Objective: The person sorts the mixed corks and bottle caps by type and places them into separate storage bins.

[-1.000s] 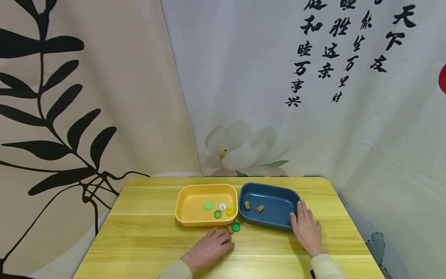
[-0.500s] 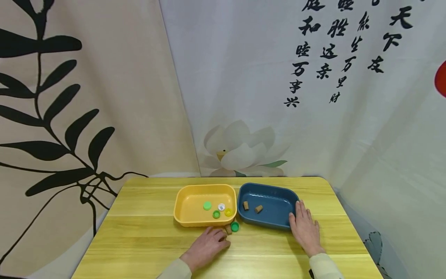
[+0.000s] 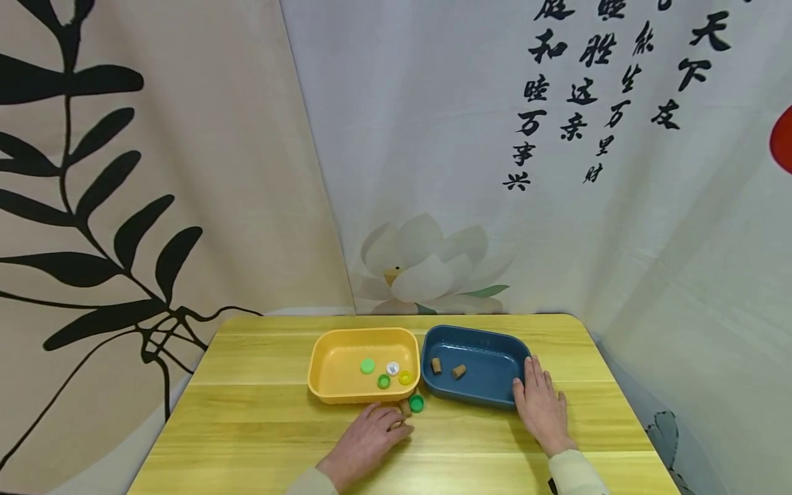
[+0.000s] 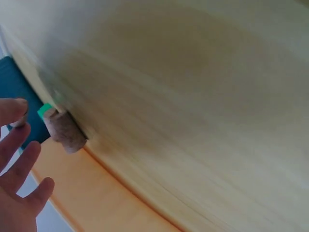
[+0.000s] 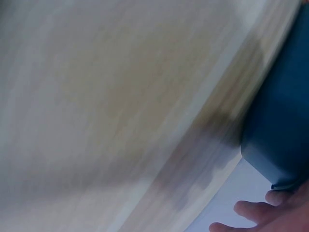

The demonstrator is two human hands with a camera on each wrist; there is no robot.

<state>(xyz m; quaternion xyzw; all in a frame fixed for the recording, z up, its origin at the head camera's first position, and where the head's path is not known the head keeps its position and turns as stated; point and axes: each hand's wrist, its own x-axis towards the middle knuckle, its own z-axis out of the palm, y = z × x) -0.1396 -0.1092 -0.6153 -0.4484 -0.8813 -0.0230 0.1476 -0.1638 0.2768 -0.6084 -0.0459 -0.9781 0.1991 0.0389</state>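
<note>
My left hand is low over the table, just in front of the yellow tray. In the left wrist view its thumb and forefinger pinch a small pale piece, mostly covered, its kind unclear; the other fingers are spread. Just beyond the fingertips, a cork and a green bottle cap lie against the tray's front side. My right hand rests with extended fingers on the right end of the blue tray. Two corks, one more central, lie inside that tray.
Inside the yellow tray are several caps: a light green one, a white one, a yellow one and a darker green one. Both trays stand side by side on the wooden table. A printed curtain hangs behind.
The head view has shifted slightly. My left thumb has moved a little to the right; the right hand stays on the blue tray's end.
</note>
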